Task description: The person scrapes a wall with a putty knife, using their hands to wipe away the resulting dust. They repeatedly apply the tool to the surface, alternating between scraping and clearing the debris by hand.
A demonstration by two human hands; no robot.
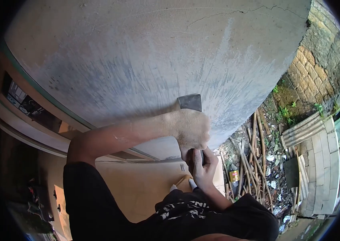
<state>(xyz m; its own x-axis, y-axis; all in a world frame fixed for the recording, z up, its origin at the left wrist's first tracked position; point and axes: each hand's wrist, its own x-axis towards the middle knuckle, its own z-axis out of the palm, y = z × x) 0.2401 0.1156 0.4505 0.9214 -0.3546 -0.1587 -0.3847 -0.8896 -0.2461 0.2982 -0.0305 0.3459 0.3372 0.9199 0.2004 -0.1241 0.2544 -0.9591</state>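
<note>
Jutting past fingers of left hand: flat tool

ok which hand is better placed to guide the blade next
Probably the left hand: it sits just behind the flat blade at the wall; the right hand is lower, farther from it.

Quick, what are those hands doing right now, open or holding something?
Left hand: closed over a scraper, its blade at the wall.
Right hand: closed on a dark piece, perhaps the scraper's handle.
</note>
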